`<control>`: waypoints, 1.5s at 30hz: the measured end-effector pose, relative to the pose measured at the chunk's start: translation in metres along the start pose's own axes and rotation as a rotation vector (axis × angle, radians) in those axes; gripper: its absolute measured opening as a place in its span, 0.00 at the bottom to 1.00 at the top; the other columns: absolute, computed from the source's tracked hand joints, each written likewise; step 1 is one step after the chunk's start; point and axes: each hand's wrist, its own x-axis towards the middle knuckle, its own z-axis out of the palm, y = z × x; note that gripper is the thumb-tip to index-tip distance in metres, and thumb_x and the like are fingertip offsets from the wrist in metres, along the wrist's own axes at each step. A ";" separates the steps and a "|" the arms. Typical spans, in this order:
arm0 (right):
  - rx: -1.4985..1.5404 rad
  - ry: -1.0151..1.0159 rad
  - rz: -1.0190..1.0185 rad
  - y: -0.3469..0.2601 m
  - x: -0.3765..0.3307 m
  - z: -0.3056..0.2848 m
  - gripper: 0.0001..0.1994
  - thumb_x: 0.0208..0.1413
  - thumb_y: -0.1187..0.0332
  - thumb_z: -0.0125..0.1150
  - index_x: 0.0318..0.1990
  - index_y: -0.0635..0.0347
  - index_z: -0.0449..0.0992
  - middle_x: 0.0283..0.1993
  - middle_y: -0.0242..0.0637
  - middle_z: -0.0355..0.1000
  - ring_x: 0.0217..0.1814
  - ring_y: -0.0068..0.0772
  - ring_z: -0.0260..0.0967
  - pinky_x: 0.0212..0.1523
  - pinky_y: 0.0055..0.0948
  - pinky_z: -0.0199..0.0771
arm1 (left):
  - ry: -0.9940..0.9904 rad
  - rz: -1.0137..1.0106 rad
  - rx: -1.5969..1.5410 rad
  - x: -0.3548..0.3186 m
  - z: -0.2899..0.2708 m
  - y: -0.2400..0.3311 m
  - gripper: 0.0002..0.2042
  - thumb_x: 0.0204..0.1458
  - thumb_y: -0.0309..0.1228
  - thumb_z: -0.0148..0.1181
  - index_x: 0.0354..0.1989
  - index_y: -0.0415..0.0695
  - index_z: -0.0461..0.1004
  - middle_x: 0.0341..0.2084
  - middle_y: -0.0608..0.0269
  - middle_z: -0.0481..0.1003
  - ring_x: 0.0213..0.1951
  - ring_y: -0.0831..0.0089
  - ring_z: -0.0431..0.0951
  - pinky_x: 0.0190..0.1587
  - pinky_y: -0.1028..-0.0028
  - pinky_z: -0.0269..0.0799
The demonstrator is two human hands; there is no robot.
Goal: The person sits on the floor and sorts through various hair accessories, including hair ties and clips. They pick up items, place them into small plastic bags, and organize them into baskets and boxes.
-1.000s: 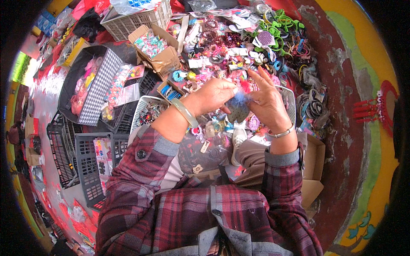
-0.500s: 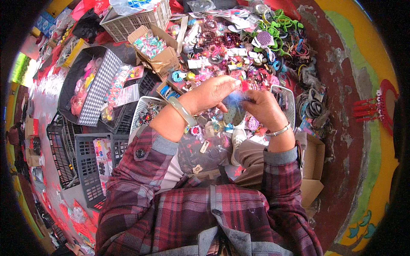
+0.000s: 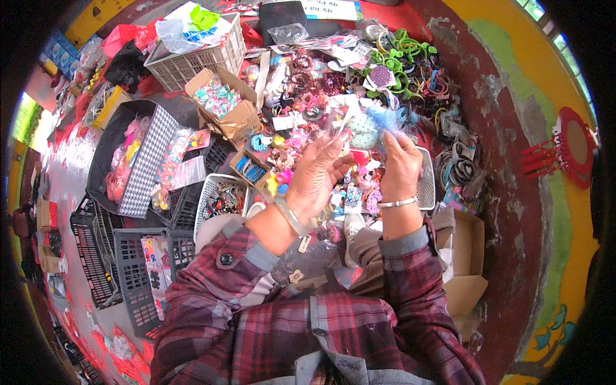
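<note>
My right hand (image 3: 401, 168) pinches a fluffy blue hair ornament (image 3: 385, 120). A pale green padded piece with dark dots (image 3: 364, 133) hangs beside the blue fluff and seems joined to it. My left hand (image 3: 314, 178) is raised to the left of it, thumb and fingertips closed together. From those fingertips a thin whitish strip (image 3: 349, 117) sticks up, smeared by motion; its kind cannot be made out. Both hands are above a pile of hair accessories (image 3: 308, 102), with a gap between them.
White baskets stand left (image 3: 204, 197) and right (image 3: 428, 186) of my knees. Further left are a houndstooth box (image 3: 146, 163), a grey crate (image 3: 135, 282) and an open carton (image 3: 240, 122). Green headbands (image 3: 401, 80) lie at the back right, near the painted wall (image 3: 539, 192).
My hands have moved apart. The right one has carried the blue fluffy ornament up and away, bringing its dotted piece into fuller view. A whitish strip now shows at my left fingertips.
</note>
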 end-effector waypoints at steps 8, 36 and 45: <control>0.040 0.035 0.070 0.000 -0.007 0.016 0.06 0.51 0.74 0.56 0.35 0.65 0.75 0.28 0.27 0.71 0.25 0.14 0.64 0.25 0.14 0.63 | -0.165 0.018 -0.148 0.005 0.012 -0.011 0.25 0.44 0.45 0.61 0.49 0.47 0.64 0.44 0.68 0.68 0.49 0.73 0.65 0.55 0.72 0.55; -0.054 -0.312 0.413 -0.010 -0.023 0.018 0.12 0.45 0.72 0.62 0.39 0.65 0.75 0.38 0.31 0.72 0.39 0.20 0.67 0.42 0.21 0.64 | -0.194 0.120 -0.046 0.028 0.001 0.005 0.12 0.49 0.20 0.53 0.43 0.40 0.68 0.35 0.64 0.71 0.39 0.74 0.71 0.43 0.74 0.67; -0.259 -0.402 0.114 -0.002 -0.016 0.014 0.15 0.47 0.74 0.60 0.43 0.68 0.71 0.34 0.32 0.71 0.30 0.16 0.65 0.28 0.14 0.63 | -0.150 0.000 -0.195 0.028 -0.003 0.012 0.12 0.50 0.21 0.50 0.44 0.40 0.68 0.38 0.61 0.72 0.42 0.69 0.72 0.46 0.69 0.68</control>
